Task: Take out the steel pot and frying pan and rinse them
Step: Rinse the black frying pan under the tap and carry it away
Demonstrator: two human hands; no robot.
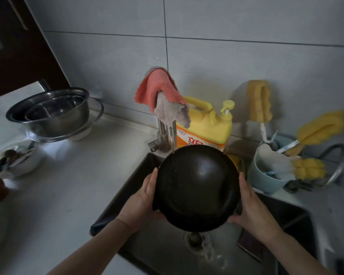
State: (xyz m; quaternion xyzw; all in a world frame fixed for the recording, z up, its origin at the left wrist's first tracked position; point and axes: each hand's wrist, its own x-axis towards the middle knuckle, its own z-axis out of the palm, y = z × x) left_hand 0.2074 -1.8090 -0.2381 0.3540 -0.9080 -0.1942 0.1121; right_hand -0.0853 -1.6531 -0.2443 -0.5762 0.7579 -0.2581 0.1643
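A single head-worn, wide-angle camera looks forward and steeply down at the dark steel sink [139, 175], close above it. It faces the grey tiled wall [246, 56], with the pale countertop [68, 185] spreading left.

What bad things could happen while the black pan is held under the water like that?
1. The frying pan is tilted and held only at its sides by the left hand and right hand; wet, it might slip and bang into the sink.
2. The thin stream from the faucet lands near the pan's top rim, so water may splash onto the counter.
3. The cloth draped over the faucet could get knocked into the sink.
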